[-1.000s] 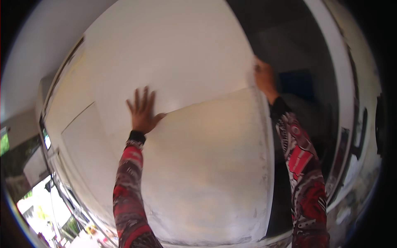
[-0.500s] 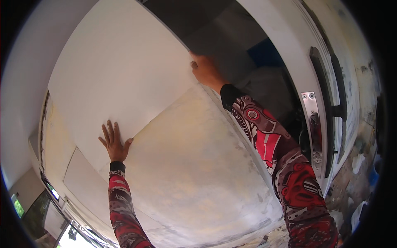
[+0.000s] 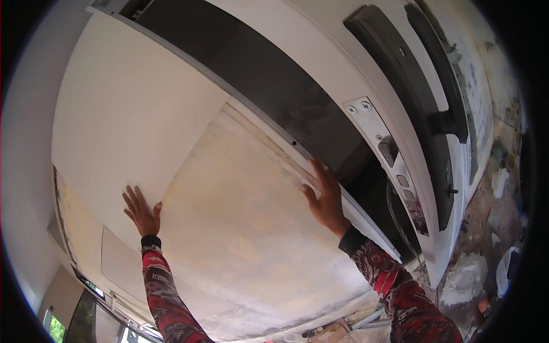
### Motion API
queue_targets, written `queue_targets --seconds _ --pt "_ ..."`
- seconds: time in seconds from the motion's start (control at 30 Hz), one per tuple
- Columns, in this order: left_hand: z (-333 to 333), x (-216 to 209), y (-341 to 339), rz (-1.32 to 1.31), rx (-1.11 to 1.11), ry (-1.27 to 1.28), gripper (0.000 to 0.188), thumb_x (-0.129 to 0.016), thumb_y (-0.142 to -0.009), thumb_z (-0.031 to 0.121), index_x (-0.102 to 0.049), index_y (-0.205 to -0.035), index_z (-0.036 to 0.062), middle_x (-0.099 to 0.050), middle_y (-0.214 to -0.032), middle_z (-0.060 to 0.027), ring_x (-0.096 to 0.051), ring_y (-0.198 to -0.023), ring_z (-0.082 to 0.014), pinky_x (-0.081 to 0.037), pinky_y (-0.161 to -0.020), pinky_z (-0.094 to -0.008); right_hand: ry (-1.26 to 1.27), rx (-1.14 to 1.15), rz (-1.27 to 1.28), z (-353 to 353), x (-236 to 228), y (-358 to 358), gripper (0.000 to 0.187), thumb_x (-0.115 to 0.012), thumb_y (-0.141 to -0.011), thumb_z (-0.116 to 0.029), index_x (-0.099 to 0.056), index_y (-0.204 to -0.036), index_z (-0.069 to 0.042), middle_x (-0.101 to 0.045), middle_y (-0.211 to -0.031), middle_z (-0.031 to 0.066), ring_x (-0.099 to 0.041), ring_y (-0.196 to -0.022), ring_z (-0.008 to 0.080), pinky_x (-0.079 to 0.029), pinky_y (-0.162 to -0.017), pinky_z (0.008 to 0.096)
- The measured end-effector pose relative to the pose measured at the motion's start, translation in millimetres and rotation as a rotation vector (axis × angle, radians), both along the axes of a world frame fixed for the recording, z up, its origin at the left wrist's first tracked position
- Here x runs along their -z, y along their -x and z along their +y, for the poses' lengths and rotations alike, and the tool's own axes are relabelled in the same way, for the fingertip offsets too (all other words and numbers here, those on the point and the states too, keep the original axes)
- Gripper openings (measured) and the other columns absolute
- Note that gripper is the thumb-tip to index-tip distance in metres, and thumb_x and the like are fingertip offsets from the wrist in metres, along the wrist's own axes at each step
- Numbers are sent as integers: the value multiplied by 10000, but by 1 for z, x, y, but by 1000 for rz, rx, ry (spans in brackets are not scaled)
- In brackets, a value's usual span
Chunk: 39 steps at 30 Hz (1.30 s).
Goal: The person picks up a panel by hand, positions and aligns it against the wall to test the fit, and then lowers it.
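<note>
A large off-white sheet (image 3: 126, 108) covers the upper left of the wall, its lower right edge running diagonally over a bare yellowish wall (image 3: 246, 228). My left hand (image 3: 142, 212) lies flat on the sheet near that edge, fingers spread. On the right, my right hand (image 3: 327, 206) rests by the wall's corner, with fingers stretched out and thumb apart. Its fingertips touch or nearly touch the pale door frame (image 3: 266, 121) bordering the dark opening. Neither hand holds anything.
A white door (image 3: 309, 34) stands open at the right, with a metal lock plate (image 3: 394, 171) and black handle (image 3: 452, 126). White rubble (image 3: 464, 280) litters the floor at lower right. A smaller pale panel (image 3: 117, 257) sits at lower left.
My right hand has left the sheet's right edge and moved down along the corner, its fingers opening out. My left hand stays flat on the sheet. The view has shifted, showing more door frame.
</note>
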<state>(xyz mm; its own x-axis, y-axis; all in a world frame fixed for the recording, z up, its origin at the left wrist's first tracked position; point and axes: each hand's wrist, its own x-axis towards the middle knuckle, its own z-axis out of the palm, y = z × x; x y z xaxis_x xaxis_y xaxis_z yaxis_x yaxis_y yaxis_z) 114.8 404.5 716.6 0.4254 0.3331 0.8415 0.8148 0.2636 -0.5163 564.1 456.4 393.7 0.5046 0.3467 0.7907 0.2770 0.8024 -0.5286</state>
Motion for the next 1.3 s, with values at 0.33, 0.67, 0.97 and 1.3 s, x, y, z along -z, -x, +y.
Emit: queue_targets --seconds 0.33,0.67,0.97,1.3 --pt "11 0 7 6 23 -22 996 -440 -963 788 -180 -1696 166 -96 -1779 -93 -26 -1634 -387 -127 -1185 -784 200 -19 -89 -34 71 12 620 -747 -910 -125 -533 -1487 -54 -567 -1477 158 -515 -1355 367 -418 -1131 485" --pt "12 3 17 -20 89 -100 1072 -394 -893 893 -219 -1688 197 -133 -1774 -86 -47 -1633 -380 -75 -1167 -810 -196 308 -236 33 -193 -16 654 -781 -909 -292 -540 -1482 -89 -558 -1512 108 -474 -1401 381 -390 -1109 642" --pt "9 11 17 6 47 -163 1048 -436 -889 877 -254 -1685 219 -157 -1773 -76 -86 -1635 -358 -91 -1175 -796 -179 559 -400 53 -240 -6 685 -748 -928 -412 -515 -1511 -137 -476 -1611 21 -313 -1559 344 -229 -1105 859" --pt "12 14 22 10 61 -170 1061 -409 -885 895 -270 -1680 207 -179 -1768 -76 -95 -1635 -353 -103 -1180 -784 -179 577 -248 57 -231 4 584 -774 -904 -413 -616 -1429 -210 -391 -1647 49 -254 -1574 372 -180 -1082 901"
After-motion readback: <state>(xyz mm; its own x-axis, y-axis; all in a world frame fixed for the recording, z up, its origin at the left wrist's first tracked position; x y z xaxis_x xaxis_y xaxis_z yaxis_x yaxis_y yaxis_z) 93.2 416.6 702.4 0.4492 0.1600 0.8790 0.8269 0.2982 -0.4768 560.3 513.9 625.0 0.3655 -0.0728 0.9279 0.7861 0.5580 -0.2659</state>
